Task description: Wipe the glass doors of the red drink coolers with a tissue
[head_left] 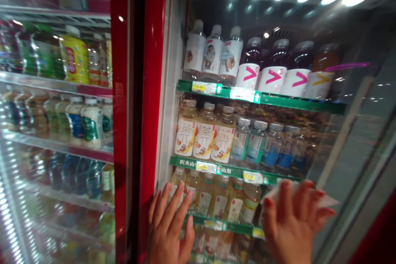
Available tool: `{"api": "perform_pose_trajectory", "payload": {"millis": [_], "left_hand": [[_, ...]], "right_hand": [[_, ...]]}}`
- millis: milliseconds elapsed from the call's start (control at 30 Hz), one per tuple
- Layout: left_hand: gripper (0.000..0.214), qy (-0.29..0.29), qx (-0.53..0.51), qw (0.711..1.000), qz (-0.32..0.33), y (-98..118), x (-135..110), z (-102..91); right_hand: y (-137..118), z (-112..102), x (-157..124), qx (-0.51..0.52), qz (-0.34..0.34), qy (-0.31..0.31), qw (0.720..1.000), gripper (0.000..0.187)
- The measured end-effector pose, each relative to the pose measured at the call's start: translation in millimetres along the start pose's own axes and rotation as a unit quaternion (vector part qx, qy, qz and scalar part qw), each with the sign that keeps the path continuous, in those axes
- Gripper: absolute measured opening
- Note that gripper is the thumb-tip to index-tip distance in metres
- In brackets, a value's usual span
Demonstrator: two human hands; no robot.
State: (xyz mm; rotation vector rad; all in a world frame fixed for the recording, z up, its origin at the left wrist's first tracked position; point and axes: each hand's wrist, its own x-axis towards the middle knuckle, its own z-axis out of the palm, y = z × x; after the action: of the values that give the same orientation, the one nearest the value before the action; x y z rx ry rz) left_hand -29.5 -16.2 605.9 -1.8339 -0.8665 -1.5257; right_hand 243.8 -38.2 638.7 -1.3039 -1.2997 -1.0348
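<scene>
Cloth [328,202], white, is pressed on the glass door [355,152] low at right under the right hand [291,222], fingers spread flat, its long axis pointing sideways to the right. The left hand [170,227] rests open on the glass. Wiping seems in hand; a next stroke needs even pressure.

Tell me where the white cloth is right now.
In the head view, lower right: the white cloth lies flat under the right hand, pressed against the fridge's glass door, well to the right of the left hand.
</scene>
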Motion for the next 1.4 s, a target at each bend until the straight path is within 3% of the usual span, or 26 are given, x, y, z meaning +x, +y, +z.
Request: {"api": "perform_pose_trajectory", "payload": {"millis": [67,100,200,300,367,433,533,600,633,700,767,833,867,933,1000,1067,1100,1167,1267,1333,1400], "left_hand": [[0.076,0.004,-0.005,1.000,0.011,-2,10,-2.6],[0.076,0.004,-0.010,1.000,0.015,-3,16,-1.4],[0.068,-0.007,-0.020,0.999,0.024,-4,31,8.7],[0.066,-0.010,0.011,1.000,0.026,-3,39,20.5],[0.072,-0.001,0.043,0.999,0.023,-3,39,26.0],[0.079,0.004,0.056,0.998,0.017,-2,38,28.9],[0.082,0.013,0.052,0.999,0.007,1,37,29.5],[0.082,0.025,0.052,0.998,0.000,3,37,28.9],[0.082,0.028,0.050,0.998,-0.002,4,37,28.7],[0.081,0.029,0.043,0.999,-0.005,6,38,28.6],[0.080,0.032,0.038,0.999,-0.006,6,39,29.1],[0.080,0.040,0.041,0.998,-0.004,5,39,29.6],[0.080,0.043,0.041,0.998,-0.003,5,39,29.9],[0.080,0.044,0.040,0.998,-0.003,6,38,30.6],[0.081,0.043,0.038,0.998,-0.014,11,36,32.1],[0.082,0.044,0.037,0.997,-0.045,20,32,35.3],[0.083,0.041,0.034,0.996,-0.065,27,30,37.7],[0.084,0.031,0.029,0.994,-0.101,39,26,43.4],[0.086,0.032,0.047,0.992,-0.110,51,19,52.0],[0.087,0.043,0.062,0.992,-0.097,52,16,56.0],[0.087,0.044,0.064,0.993,-0.090,50,16,57.8]], "right_hand": [[11,0,25,-0.013,0.077,0.021,0.997,0.069],[3,3,36,-0.022,0.079,0.028,0.996,0.070],[-54,15,40,-0.031,-0.029,0.007,0.999,0.075],[-90,21,2,-0.009,-0.171,-0.033,0.985,0.079],[-73,18,-26,-0.014,-0.200,-0.033,0.979,0.079],[-29,12,-38,-0.033,-0.141,-0.016,0.989,0.079],[33,2,-13,-0.036,0.034,0.026,0.998,0.071],[39,-2,14,-0.029,0.104,0.048,0.993,0.069],[30,-1,23,-0.029,0.104,0.050,0.993,0.070],[-3,3,24,-0.036,0.030,0.021,0.999,0.075],[-32,7,3,-0.034,-0.108,-0.019,0.993,0.079],[-34,7,-27,-0.029,-0.208,-0.029,0.977,0.080],[-23,6,-40,-0.031,-0.217,-0.024,0.975,0.081],[18,-1,-47,-0.047,-0.141,-0.007,0.989,0.081],[60,-9,-29,-0.055,-0.013,0.007,0.998,0.076],[76,-13,2,-0.051,0.078,0.027,0.995,0.071],[71,-12,16,-0.048,0.087,0.035,0.994,0.071],[42,-8,27,-0.040,0.034,0.031,0.998,0.073],[-1,-2,0,-0.005,-0.150,-0.002,0.989,0.072],[2,-4,-27,0.003,-0.232,-0.013,0.973,0.073],[33,-11,-39,-0.021,-0.217,-0.011,0.976,0.079]]}}
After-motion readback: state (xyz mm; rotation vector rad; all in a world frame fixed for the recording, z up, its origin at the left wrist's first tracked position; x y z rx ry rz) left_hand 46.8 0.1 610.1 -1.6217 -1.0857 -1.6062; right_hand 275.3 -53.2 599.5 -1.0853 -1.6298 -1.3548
